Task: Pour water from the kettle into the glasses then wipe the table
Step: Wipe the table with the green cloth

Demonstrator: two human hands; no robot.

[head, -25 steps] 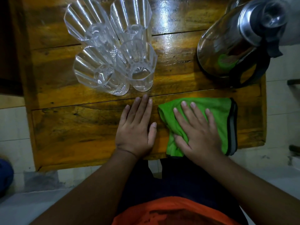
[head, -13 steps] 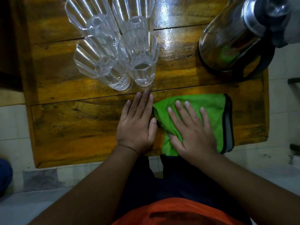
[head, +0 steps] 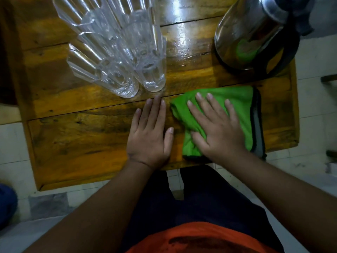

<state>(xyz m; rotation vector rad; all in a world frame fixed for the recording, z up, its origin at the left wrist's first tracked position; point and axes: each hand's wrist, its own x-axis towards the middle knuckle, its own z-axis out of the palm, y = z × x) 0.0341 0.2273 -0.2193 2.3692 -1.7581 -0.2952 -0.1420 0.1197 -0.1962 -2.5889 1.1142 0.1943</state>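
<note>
Several clear ribbed glasses [head: 125, 57] stand bunched at the table's far left-centre. A steel kettle [head: 255, 31] with a black handle stands at the far right. A green cloth [head: 240, 105] with a dark edge lies on the near right part of the wooden table [head: 73, 139]. My right hand [head: 217, 130] lies flat on the cloth, fingers spread, pressing it down. My left hand [head: 151, 136] rests flat on the bare wood just left of the cloth, its fingertips close to the nearest glass.
The table's near edge runs just above my lap, and the cloth's lower right corner hangs slightly past it. White floor tiles surround the table. A blue object [head: 7, 203] sits on the floor at the lower left.
The view has moved in closer over the table. The cloth under my right hand has slid a little to the left toward my left hand, which stays flat in place.
</note>
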